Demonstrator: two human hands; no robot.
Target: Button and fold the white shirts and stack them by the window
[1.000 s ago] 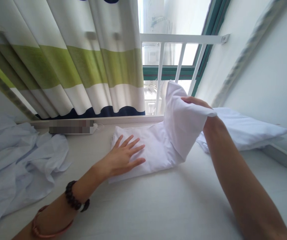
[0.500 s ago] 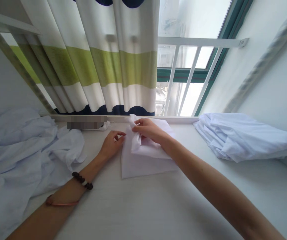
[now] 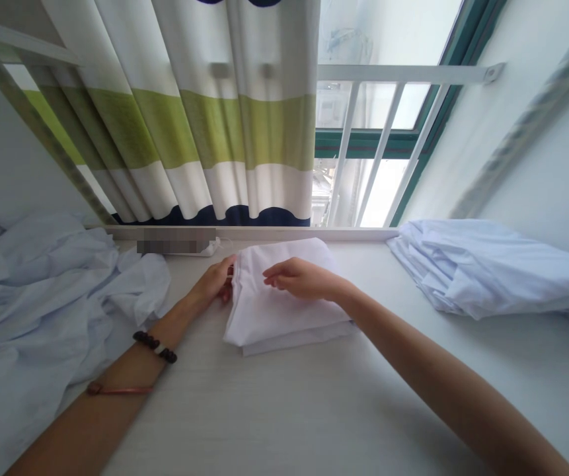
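A folded white cloth (image 3: 284,320) lies in layers on the white surface in front of me, its upper layer slightly overhanging the lower at the left. My left hand (image 3: 219,277) is closed at its left edge, the fingers curled and partly hidden behind the fabric. Over the middle of the cloth is my right hand (image 3: 301,277), palm down with fingers stretched to the left; it grips nothing, and whether the fingertips press on the fabric is hard to tell. Dark beads (image 3: 155,347) and a thin reddish band (image 3: 120,390) circle my left wrist and forearm.
At the left lies a heap of crumpled white fabric (image 3: 36,297). A stack of folded white fabric (image 3: 487,271) is on the right. A power strip (image 3: 209,249), partly blurred out, lies by the back ledge, below a striped curtain (image 3: 205,132) and white railing (image 3: 378,152).
The cloth's raised part has been laid over to the left and now lies flat. My left hand has moved onto its left edge; my right hand has let go and moved slightly nearer.
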